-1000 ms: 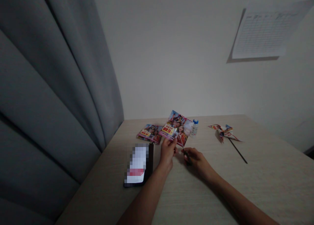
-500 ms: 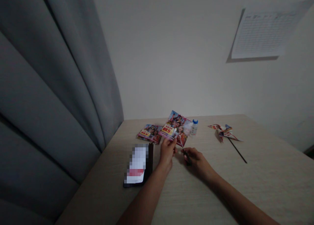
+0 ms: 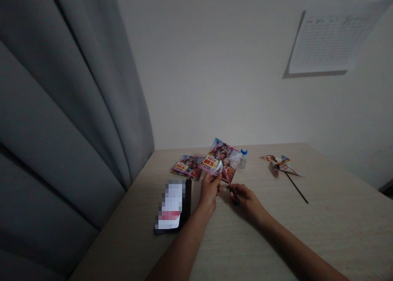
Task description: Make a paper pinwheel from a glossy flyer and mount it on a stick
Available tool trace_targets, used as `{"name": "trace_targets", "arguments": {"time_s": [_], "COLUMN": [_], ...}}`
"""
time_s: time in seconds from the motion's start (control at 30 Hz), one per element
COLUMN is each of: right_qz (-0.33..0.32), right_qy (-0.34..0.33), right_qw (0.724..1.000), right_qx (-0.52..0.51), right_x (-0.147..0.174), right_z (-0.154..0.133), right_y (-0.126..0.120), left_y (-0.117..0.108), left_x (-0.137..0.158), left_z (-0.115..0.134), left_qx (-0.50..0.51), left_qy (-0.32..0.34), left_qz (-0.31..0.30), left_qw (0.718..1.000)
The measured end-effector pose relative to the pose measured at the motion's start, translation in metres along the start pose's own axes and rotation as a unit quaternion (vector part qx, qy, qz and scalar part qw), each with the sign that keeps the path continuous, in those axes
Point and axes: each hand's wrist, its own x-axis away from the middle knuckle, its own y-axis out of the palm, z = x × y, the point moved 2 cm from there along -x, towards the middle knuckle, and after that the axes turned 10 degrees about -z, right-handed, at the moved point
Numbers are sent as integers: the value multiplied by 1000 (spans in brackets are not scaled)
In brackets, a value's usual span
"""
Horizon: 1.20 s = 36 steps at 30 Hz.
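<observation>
My left hand (image 3: 210, 187) pinches the lower edge of a colourful printed flyer (image 3: 225, 150), which is raised over the table and marked 89.9. In my right hand (image 3: 245, 197) are dark-handled scissors (image 3: 234, 195), my fingers closed round the handles. The blades lie at the flyer's lower part, close to my left fingertips, where the paper looks parted and bent. More such flyers (image 3: 188, 166) lie in a small pile left of the held one. Just behind its right edge stands a small clear bottle with a blue cap (image 3: 243, 158).
A phone in a dark case (image 3: 170, 207), its screen blurred out, lies left of my left forearm. On the right rests a paper pinwheel (image 3: 281, 165) with a black stick. A grey curtain (image 3: 76, 109) hangs on the left; a printed sheet (image 3: 325, 43) is on the wall.
The paper near the scissor blades appears slightly more bent than before. Both hands stay in almost the same place, still holding the flyer and the scissors.
</observation>
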Motion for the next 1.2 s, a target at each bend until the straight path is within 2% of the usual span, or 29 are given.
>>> {"name": "trace_targets", "arguments": {"time_s": [0.77,1.2], "right_qz": [-13,-5], "right_qy": [12,8], "right_qw": [997,999], "right_qx": [-80,-30], "right_x": [-1,-1], "right_z": [-1,-3], "right_y": [1,-1], "left_y": [2,2], "left_x": [1,1], "left_z": [1,1], "left_qx": [2,0], "left_qy": [-16,-6], "left_qz": [-13,-17], "left_qw": [1000,1000]}}
